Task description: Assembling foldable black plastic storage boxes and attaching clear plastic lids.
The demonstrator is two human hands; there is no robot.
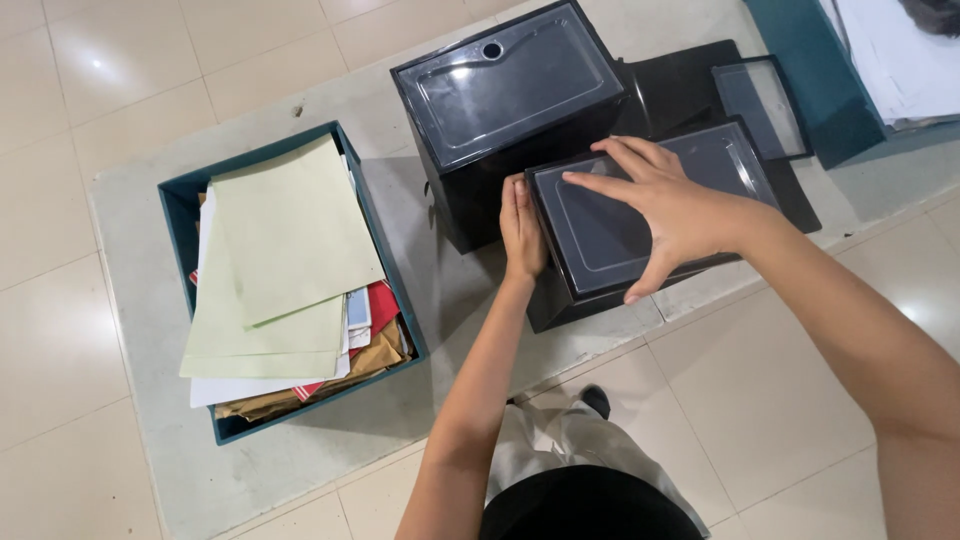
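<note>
Hands frame a black box [640, 225] with a glossy, clear-topped lid, which sits near the front edge of the pale worktop [300, 460], toward its right half. The left hand [522, 232] stands on edge, open and flat, its palm pressed against the box's left side. The right hand [665, 210] lies spread over the lid, fingers pointing left across the shiny panel and the thumb hooked down over the front edge; it grips the box loosely from above rather than clenching.

The box looks stiff and rigid, with square corners, and probably light for its bulk. Its smooth top is likely slippery and easy to smudge or scratch, so the matte side walls seem the better places to take hold, one hand on each opposite side.

Just behind it, touching or nearly so, stands a taller black box [510, 100] with the same kind of clear top and a round hole near one corner. A flat black sheet [680, 85] and a small framed panel [762, 108] lie toward the back right corner. At the left end of the worktop rests a teal tray [180, 215] heaped with pale green folders [290, 240] and other papers.
</note>
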